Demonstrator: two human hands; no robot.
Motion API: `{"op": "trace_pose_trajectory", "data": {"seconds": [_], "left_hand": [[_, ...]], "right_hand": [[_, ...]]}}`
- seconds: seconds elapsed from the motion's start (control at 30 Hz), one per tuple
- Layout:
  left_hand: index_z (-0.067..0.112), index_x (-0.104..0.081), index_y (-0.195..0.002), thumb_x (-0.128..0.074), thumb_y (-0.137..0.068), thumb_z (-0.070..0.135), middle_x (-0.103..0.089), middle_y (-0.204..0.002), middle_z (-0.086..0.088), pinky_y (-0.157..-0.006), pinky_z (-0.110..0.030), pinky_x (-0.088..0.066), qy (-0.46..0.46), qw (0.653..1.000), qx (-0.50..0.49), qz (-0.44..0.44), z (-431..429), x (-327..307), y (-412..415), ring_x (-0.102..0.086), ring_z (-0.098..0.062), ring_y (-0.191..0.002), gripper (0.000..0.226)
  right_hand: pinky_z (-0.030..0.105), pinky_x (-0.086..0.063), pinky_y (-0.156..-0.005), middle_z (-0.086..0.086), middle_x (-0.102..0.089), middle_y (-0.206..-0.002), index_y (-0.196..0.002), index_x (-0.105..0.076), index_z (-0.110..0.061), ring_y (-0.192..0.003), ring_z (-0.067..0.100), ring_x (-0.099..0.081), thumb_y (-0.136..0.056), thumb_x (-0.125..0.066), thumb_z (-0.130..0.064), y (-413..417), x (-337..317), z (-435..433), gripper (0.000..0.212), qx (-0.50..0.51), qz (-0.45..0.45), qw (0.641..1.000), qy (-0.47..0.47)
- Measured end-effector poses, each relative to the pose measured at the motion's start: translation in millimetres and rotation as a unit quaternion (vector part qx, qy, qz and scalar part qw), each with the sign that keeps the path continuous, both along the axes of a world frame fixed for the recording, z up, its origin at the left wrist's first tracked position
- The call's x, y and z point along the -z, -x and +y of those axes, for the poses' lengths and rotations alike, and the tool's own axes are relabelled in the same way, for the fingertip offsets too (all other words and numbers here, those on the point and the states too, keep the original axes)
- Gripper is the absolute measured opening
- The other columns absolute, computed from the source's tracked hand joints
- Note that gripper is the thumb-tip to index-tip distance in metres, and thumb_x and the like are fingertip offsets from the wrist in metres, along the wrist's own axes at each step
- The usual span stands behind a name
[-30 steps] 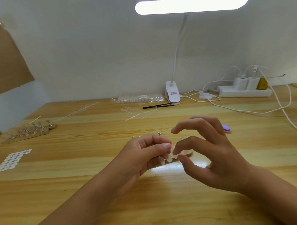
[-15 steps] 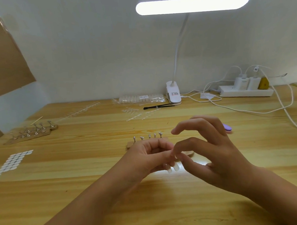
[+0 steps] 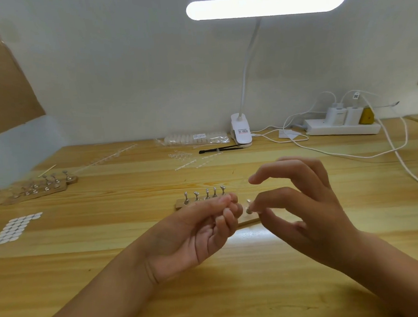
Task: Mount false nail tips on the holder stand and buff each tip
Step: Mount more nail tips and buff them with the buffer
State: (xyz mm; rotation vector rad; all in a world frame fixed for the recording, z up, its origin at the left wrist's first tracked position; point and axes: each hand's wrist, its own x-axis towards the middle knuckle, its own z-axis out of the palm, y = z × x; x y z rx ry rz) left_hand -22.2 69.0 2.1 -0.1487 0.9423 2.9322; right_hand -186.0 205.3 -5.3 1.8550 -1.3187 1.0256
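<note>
Working over the wooden table (image 3: 98,235), your left hand (image 3: 194,233) sits palm-up with fingers curled in; can't tell if it holds anything. Your right hand (image 3: 313,216), index finger lifted, is just beside it, in front of the holder stand (image 3: 180,204) mid-table. Its thumb and middle finger pinch a metal peg (image 3: 249,208) at the stand's right end.

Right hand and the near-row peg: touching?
Touching. Head view: the right hand pinches the peg between thumb and index fingertip, with no gap showing.
</note>
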Motion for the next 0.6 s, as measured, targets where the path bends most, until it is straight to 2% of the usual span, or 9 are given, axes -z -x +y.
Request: {"op": "trace_pose_trajectory", "data": {"seconds": [0.1, 0.17, 0.37, 0.6], "left_hand": [[0.000, -0.072, -0.090, -0.088, -0.069, 0.001, -0.067, -0.098, -0.015, -0.059, -0.019, -0.058, 0.031, 0.998, -0.049, -0.006, -0.9, -2.0, -0.1, -0.069, -0.015, -0.072, 0.027], [0.001, -0.074, -0.088, -0.091, -0.063, 0.003, -0.068, -0.109, -0.019, -0.057, -0.018, -0.058, 0.067, 0.995, -0.075, -0.015, -1.2, -1.3, -0.3, -0.070, -0.016, -0.074, 0.030], [0.004, -0.076, -0.085, -0.092, -0.065, 0.009, -0.066, -0.124, -0.023, -0.059, -0.016, -0.058, 0.116, 0.990, -0.083, 0.006, -1.6, -0.2, 0.1, -0.071, -0.012, -0.075, 0.026], [0.004, -0.077, -0.080, -0.094, -0.060, 0.008, -0.065, -0.125, -0.025, -0.057, -0.015, -0.057, 0.097, 0.989, -0.113, 0.008, -3.6, -0.8, 0.9, -0.071, -0.011, -0.073, 0.026]], "right_hand": [[0.029, -0.044, -0.081, -0.001, -0.060, -0.095, -0.095, -0.059, -0.021, -0.088, 0.017, -0.056, -0.088, -0.062, -0.014, 2.4, -0.6, -0.6, 0.010, -0.025, -0.060, 0.998, -0.027], [0.035, -0.047, -0.076, -0.003, -0.062, -0.090, -0.094, -0.067, -0.017, -0.085, 0.015, -0.060, -0.089, -0.061, -0.015, 3.0, -0.5, -1.1, 0.008, -0.038, -0.113, 0.991, -0.052], [0.034, -0.050, -0.083, -0.005, -0.065, -0.090, -0.093, -0.066, -0.021, -0.090, 0.017, -0.063, -0.088, -0.059, -0.021, 4.3, -0.3, -3.4, 0.009, -0.069, -0.262, 0.956, -0.109], [0.046, -0.048, -0.088, -0.009, -0.066, -0.092, -0.095, -0.067, -0.019, -0.095, 0.016, -0.063, -0.085, -0.062, -0.027, 10.2, 5.1, -3.4, 0.014, -0.047, -0.254, 0.956, -0.136]]}}
